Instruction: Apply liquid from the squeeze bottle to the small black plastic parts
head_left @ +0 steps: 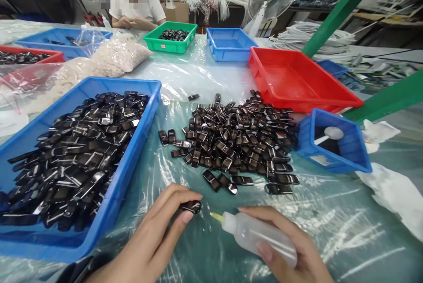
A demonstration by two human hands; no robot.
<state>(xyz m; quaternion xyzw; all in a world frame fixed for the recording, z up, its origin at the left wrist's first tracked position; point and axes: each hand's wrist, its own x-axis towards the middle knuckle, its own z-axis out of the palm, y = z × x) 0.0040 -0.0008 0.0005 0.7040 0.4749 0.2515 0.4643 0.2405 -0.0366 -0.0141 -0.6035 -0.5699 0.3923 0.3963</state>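
Between the thumb and fingers of my left hand (165, 217) is a small glossy black plastic piece (191, 206), partly covered by the fingers. My right hand (291, 239) is wrapped round a translucent squeeze bottle (254, 232), tilted on its side. Its thin yellow nozzle points left at the black piece, with a small gap between them. A heap of similar black pieces (231, 137) lies on the table beyond both hands, several of them loose at its near edge. More such pieces fill the large blue tray (140, 142) to the left.
Right of the heap stands a small blue bin (333, 159) with a spoon (330, 134) in dark contents. Behind are a red tray (297, 78), a blue tray (229, 45) and a green tray (170, 47). A bag (120, 53) of pale bits lies left. Another person sits opposite.
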